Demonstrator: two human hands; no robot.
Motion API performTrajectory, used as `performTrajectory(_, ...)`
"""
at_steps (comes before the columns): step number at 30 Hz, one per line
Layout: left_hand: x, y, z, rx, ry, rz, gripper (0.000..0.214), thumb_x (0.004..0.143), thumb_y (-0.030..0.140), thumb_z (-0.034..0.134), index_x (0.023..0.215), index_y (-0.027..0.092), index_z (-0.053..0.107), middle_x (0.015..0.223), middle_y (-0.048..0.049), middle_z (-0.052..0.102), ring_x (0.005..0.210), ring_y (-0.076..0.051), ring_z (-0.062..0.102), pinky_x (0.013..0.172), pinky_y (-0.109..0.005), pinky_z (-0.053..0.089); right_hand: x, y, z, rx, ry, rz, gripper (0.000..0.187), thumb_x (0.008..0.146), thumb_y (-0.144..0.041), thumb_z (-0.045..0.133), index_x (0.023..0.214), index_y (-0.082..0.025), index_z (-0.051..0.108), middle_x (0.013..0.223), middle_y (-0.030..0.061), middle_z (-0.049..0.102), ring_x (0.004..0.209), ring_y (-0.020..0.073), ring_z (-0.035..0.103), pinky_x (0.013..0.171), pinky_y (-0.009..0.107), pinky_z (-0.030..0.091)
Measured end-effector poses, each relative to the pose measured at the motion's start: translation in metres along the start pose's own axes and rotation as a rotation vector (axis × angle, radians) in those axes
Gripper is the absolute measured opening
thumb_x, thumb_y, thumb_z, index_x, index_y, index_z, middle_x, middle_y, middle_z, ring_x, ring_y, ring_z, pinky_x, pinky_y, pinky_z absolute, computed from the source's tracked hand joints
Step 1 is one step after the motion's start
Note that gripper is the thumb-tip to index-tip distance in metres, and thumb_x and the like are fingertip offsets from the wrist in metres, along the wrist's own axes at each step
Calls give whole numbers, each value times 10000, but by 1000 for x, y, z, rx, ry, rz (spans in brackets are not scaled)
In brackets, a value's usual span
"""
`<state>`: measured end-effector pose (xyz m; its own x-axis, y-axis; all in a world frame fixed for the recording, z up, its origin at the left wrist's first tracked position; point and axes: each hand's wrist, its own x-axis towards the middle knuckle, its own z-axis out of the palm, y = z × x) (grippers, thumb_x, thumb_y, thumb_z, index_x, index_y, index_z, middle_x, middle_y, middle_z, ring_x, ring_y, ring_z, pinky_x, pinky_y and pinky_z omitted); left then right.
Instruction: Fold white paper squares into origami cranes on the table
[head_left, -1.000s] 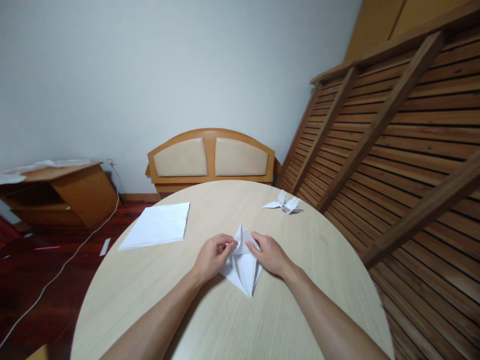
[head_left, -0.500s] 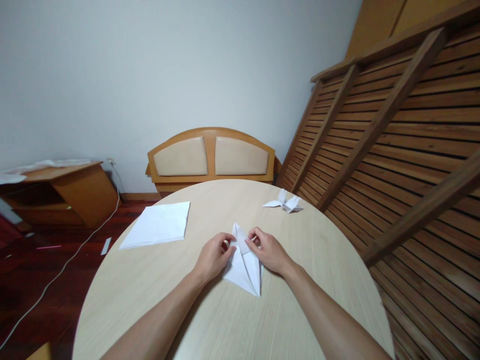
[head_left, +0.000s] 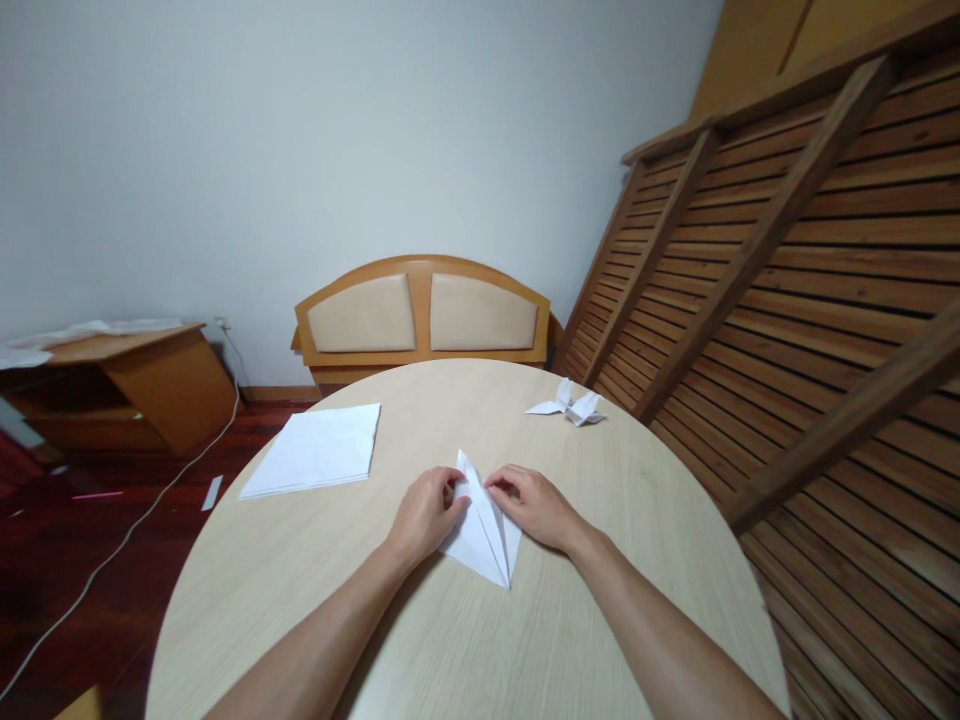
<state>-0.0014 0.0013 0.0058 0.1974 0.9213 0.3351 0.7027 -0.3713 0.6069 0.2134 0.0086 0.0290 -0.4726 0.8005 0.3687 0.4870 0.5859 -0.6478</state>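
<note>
A white sheet of folded paper point(head_left: 480, 540) lies on the round table between my two hands, with one point towards the far side and another towards me. My left hand point(head_left: 427, 508) pinches its left edge near the upper point between thumb and fingers. From the other side, my right hand point(head_left: 529, 503) grips the right flap with thumb and index finger. Creases run lengthwise down the paper, and its right flap is folded inward. The fingertips hide part of both edges.
A stack of white paper point(head_left: 319, 450) lies at the table's left. Folded paper cranes point(head_left: 570, 403) sit at the back right. The pale table point(head_left: 637, 600) has a curved edge. Beyond stand a padded headboard point(head_left: 427, 310) and a leaning wooden slatted frame point(head_left: 787, 280).
The right flap has been folded further inward, making the paper's upper part narrower. The paper has shifted slightly left. My right hand stays on its right side.
</note>
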Motion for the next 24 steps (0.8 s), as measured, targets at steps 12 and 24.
performTrajectory(12,-2,-9,8,-35,-10,164,404,879,228,581,1278,168,565,1288,-139,615,1213,-292,537,1064,-470,396,-3,6,3,-19,-73,-123,128,822,-181,715,942,-221,699,1196,71,661,1157,216,572,1034,389,422)
performTrajectory(24,4,1,4,-383,56,-76,383,877,301,568,1231,156,567,906,-49,682,777,-178,639,719,-289,491,-4,-5,-2,76,-126,-118,202,764,-116,717,923,-225,660,1145,55,662,1111,214,589,1002,382,434)
